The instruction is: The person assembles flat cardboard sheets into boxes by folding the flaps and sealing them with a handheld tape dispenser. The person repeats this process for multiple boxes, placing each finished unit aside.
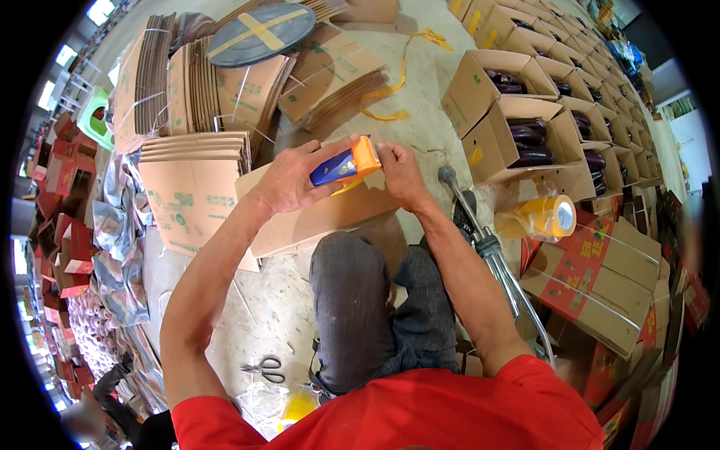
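Observation:
My left hand (291, 180) grips a tape dispenser (335, 169) with a blue body and an orange front end, held above a brown cardboard box (307, 226) in front of my knees. A bit of yellow tape shows under the dispenser. My right hand (403, 177) is closed in a pinch beside the orange end; whatever lies between its fingertips is too small to make out.
Flattened cartons (184, 187) stand stacked ahead and left, topped by a grey round lid (262, 34). Open cartons of eggplants (529, 139) fill the right. Nearby are metal legs (499, 262), yellow tape rolls (551, 216) and, on the floor, scissors (268, 369).

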`<action>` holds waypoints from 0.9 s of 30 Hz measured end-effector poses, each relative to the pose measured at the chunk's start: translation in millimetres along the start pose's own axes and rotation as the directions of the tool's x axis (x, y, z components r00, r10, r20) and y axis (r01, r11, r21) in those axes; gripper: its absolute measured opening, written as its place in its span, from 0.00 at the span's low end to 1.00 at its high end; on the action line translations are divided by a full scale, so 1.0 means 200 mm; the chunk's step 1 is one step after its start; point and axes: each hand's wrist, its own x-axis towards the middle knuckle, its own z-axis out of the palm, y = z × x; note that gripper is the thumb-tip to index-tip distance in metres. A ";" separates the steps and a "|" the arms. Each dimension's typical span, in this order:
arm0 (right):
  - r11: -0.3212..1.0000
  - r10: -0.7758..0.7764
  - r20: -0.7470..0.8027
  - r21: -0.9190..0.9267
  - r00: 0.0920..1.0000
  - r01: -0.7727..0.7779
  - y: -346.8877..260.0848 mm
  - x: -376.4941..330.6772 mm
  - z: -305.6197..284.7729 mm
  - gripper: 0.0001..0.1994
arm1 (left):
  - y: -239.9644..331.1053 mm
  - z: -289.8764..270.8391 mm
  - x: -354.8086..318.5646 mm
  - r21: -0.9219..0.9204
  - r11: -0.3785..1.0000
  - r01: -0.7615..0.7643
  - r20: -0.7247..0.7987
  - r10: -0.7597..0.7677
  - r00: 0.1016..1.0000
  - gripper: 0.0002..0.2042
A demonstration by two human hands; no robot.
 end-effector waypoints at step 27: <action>0.972 0.224 -0.107 -0.055 0.969 -0.230 0.75 0.25 -0.96 0.19 | 0.09 0.02 0.28 0.396 0.918 -0.004 0.306 -0.127 0.944 0.26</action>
